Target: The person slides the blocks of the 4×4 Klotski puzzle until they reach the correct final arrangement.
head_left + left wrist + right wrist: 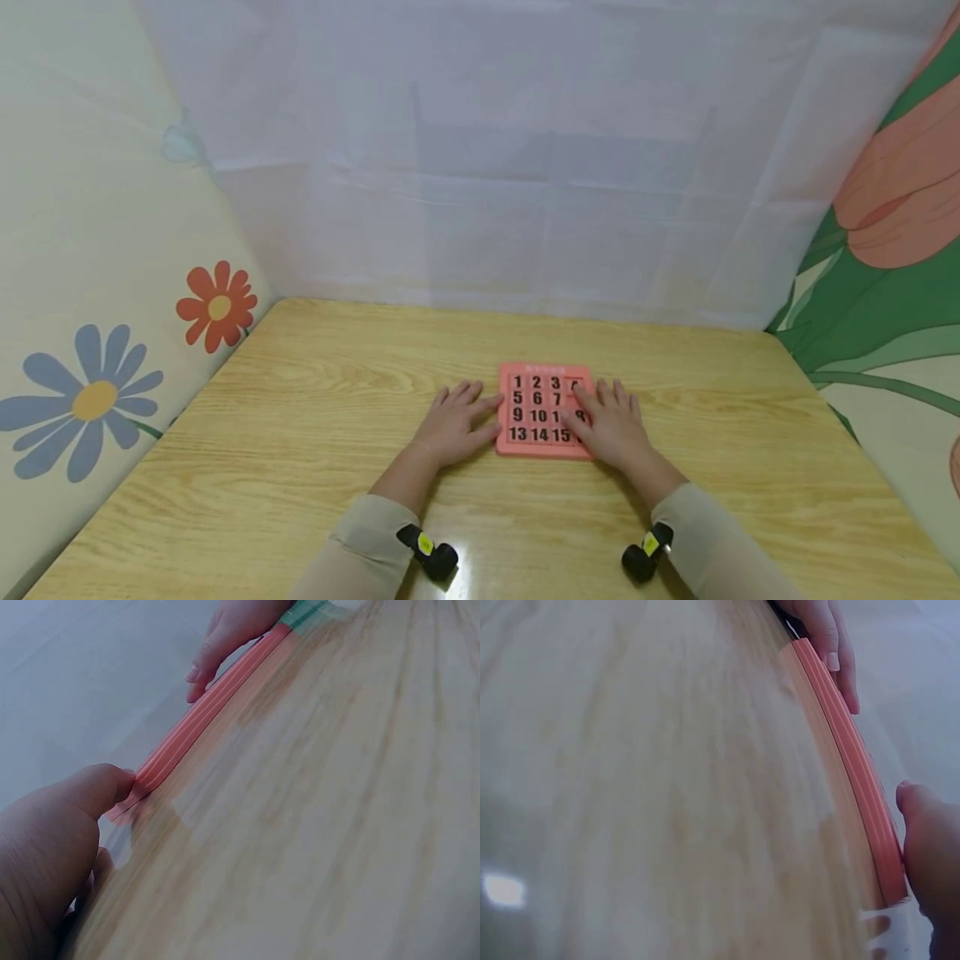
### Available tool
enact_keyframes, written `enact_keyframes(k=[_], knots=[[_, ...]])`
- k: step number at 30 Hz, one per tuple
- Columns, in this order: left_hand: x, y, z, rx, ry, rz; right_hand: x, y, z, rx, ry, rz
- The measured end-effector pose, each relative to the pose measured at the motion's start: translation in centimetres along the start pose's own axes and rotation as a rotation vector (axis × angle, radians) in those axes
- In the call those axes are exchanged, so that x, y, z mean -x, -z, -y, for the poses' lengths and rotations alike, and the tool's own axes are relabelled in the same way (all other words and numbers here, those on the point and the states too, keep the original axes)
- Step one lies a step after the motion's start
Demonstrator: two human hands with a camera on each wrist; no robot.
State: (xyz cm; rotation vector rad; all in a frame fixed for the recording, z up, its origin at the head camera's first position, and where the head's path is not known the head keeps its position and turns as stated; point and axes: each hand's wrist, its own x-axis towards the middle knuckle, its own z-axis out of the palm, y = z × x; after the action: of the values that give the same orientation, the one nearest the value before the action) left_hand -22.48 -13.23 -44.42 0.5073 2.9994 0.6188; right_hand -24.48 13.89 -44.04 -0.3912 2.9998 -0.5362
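Observation:
A pink number sliding puzzle lies flat on the table, its black digits facing up in rows. My left hand rests at its left side, fingers spread and mostly straight, with the thumb touching the frame's edge. Over the right side lies my right hand. Its index finger reaches the upper right tile, and its thumb lies over the lower right tiles, hiding some digits. In the left wrist view the left thumb meets the end of the pink frame. The right wrist view shows the right thumb above the frame's edge.
The wood-grain table stretches around the puzzle. A pale cloth hangs behind it, with flower-printed cloths at both sides. Black wrist cameras are strapped over both sleeves. Light glares off the table's near side.

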Motion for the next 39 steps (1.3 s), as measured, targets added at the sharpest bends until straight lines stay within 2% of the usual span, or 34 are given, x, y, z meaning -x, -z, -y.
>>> enact_keyframes(k=[10,20,30,39], knots=[[0.0,0.0,0.0,-0.001,0.0,-0.003,-0.5,0.1,0.2,-0.012,-0.028,0.014],[-0.1,-0.1,0.0,0.002,-0.004,-0.003,-0.2,0.0,-0.1,-0.053,-0.013,-0.004],[-0.1,0.1,-0.2,0.004,0.0,0.0,1.9,-0.5,-1.0,-0.078,0.065,-0.068],[-0.1,0.1,-0.2,0.003,0.005,0.005,4.1,-1.0,-1.4,-0.093,0.092,-0.074]])
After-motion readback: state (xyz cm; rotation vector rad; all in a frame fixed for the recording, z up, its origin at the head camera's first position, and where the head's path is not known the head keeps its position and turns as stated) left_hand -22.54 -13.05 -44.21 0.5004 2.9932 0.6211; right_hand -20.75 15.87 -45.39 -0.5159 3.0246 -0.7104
